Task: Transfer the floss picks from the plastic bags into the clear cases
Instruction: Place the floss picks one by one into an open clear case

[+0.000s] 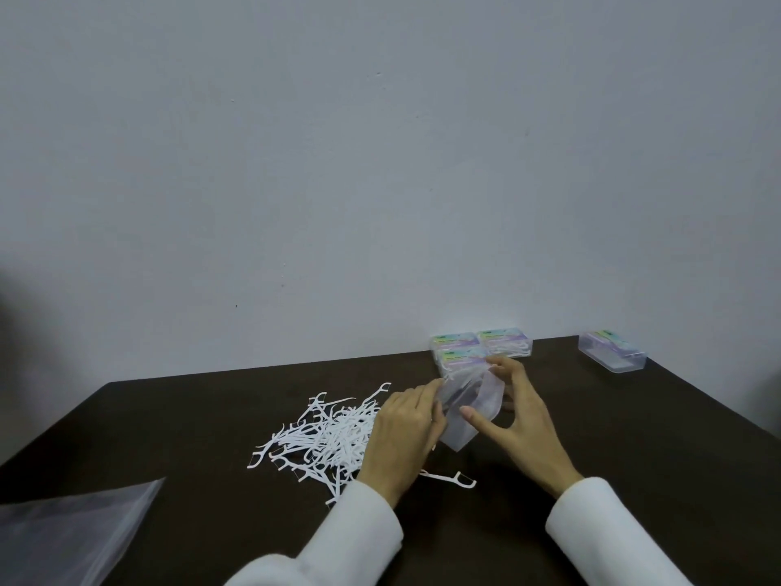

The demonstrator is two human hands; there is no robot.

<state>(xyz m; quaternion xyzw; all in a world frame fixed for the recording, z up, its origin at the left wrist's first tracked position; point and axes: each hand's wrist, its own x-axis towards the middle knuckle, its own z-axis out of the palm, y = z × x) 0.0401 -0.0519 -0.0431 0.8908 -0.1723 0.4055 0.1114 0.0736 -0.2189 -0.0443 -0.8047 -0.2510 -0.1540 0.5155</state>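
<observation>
A heap of white floss picks [325,437] lies on the dark table [634,458], left of my hands. Between my hands is a clear case [465,410], held open above the table. My left hand [405,433] grips its left side, and my right hand [524,420] holds the right side between thumb and fingertips. One stray floss pick [452,477] lies under my wrists. Three filled clear cases [481,346] with coloured labels sit together at the back edge, partly hidden by my fingers. Another clear case [613,351] stands at the far right.
A plastic bag [72,530] lies flat at the front left corner of the table. A plain grey wall rises right behind the table's far edge. My white sleeves cover the near middle of the table.
</observation>
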